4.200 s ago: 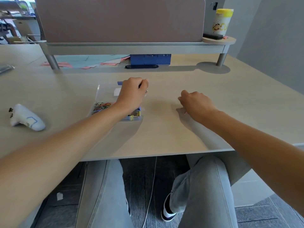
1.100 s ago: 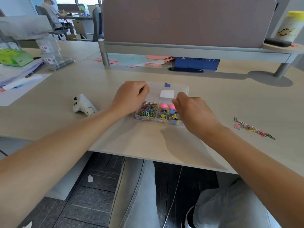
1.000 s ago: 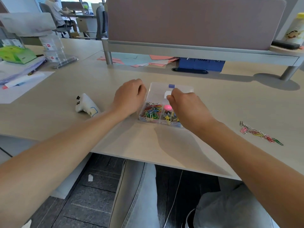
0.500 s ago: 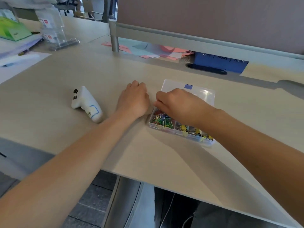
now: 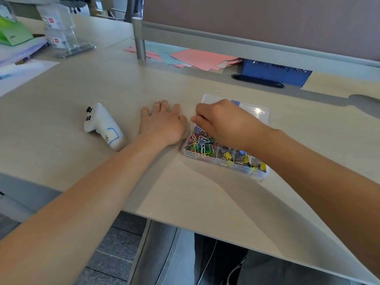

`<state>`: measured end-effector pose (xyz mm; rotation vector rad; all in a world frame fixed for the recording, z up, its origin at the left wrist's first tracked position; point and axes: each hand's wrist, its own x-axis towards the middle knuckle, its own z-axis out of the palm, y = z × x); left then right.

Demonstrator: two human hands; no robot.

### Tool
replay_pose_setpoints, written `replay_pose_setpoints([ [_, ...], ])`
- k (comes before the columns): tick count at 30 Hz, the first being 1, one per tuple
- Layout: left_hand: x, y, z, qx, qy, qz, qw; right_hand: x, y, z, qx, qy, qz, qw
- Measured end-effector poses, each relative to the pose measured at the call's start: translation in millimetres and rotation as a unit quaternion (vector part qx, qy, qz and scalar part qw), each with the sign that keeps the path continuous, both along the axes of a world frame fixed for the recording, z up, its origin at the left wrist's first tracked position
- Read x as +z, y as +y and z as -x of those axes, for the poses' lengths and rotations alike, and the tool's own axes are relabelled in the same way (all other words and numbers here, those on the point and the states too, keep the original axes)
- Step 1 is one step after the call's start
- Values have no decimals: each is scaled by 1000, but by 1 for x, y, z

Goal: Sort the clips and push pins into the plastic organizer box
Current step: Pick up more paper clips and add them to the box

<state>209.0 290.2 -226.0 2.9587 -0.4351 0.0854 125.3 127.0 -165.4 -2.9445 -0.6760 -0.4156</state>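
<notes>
The clear plastic organizer box point(image 5: 256, 113) lies open on the desk, right of centre. Its near-left compartment holds a heap of coloured paper clips point(image 5: 200, 146). The compartments to the right hold yellow binder clips point(image 5: 245, 160). My right hand point(image 5: 224, 122) hovers over the paper clip compartment with its fingers curled down and pinched together; what is in the fingertips is hidden. My left hand point(image 5: 162, 124) lies flat on the desk just left of the box, palm down, fingers apart, holding nothing. No push pins show.
A white game-style controller point(image 5: 102, 126) lies left of my left hand. Pink and blue papers point(image 5: 201, 58) and a blue box point(image 5: 275, 72) sit under the rear shelf. A clear acrylic stand point(image 5: 61, 31) and paper stacks occupy the far left. The desk's front edge is near.
My right hand has moved left across the box, from the middle compartments to the paper clip one. My left hand has slid off the box's side and flattened on the desk. The view has turned left and closer.
</notes>
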Motion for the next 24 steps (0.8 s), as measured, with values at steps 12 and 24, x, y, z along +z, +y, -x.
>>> replay_pose_setpoints([
  [12, -3, 2, 0, 9, -17, 9, 1000, 12, -12, -23, -7, 68, 20, 997],
  [24, -3, 1, 1, 7, -23, 23, 999, 14, -1, -14, 1, 13, -26, 1000],
])
